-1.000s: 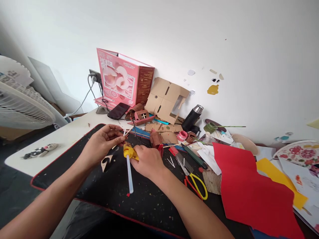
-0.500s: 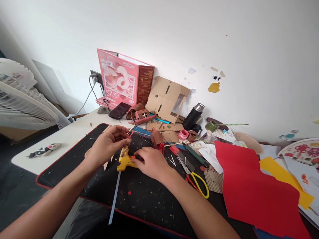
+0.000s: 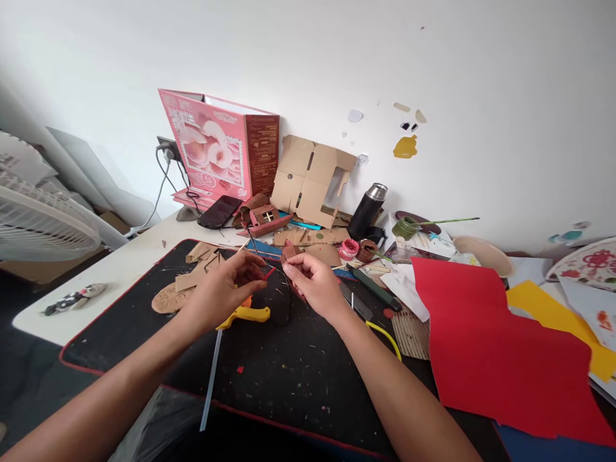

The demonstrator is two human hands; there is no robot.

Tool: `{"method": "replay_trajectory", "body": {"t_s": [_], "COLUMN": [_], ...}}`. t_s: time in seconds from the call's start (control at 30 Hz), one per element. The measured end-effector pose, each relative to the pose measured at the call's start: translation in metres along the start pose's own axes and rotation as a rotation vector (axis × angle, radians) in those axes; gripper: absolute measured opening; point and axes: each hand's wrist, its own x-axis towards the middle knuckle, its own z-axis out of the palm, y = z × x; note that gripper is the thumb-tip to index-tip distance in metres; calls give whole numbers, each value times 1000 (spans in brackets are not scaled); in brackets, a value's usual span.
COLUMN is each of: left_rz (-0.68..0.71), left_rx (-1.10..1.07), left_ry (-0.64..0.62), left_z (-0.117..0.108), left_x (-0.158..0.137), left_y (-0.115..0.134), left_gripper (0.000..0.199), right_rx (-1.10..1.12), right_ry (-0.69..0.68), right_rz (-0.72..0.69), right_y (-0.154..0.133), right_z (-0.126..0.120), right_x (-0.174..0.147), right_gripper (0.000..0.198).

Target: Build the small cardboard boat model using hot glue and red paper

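Observation:
My left hand [image 3: 228,287] is closed, thumb and fingertips pinching a thin red strip [image 3: 269,273]. To its right, my right hand [image 3: 312,282] grips a small reddish-brown painted cardboard piece [image 3: 289,251] between thumb and fingers; much of the piece is hidden behind the hand. Below my left hand, a yellow glue gun [image 3: 248,313] lies on the black mat [image 3: 269,385]. A long clear glue stick [image 3: 210,382] sticks out of its back towards me. Neither hand touches the gun's yellow handle. A dark cord hangs between the hands.
Cardboard scraps [image 3: 197,273] lie left of my left hand. Yellow-handled scissors [image 3: 387,337], partly hidden by my right arm, and a green-handled knife [image 3: 378,292] lie to the right, near red paper [image 3: 500,346]. Behind stand paint jars [image 3: 349,249], a black flask [image 3: 368,212] and a pink box [image 3: 216,147].
My right hand has let go of the glue gun and moved up and right to grip the painted cardboard piece. My left hand has shifted slightly right and lower, with the red strip now showing.

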Motion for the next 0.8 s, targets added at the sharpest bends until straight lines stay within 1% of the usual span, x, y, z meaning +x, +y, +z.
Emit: {"method": "replay_trajectory", "body": {"t_s": [0.17, 0.33, 0.57, 0.8], "left_rz": [10, 22, 30, 19], "left_rx": [52, 51, 70, 77], "left_ry": [-48, -88, -78, -98], "left_z": [10, 15, 16, 16], "left_x": [5, 8, 8, 7], "left_y": [-1, -7, -9, -8], "left_gripper": [37, 36, 35, 37], "right_rx": [-19, -41, -57, -58], "right_ry": [-30, -9, -9, -31], "right_rz": [3, -11, -10, -19], "right_y": [4, 6, 6, 7], "right_z": [-6, -10, -10, -10], "right_x": [-5, -6, -8, -9], "right_gripper": [32, 29, 27, 25]}}
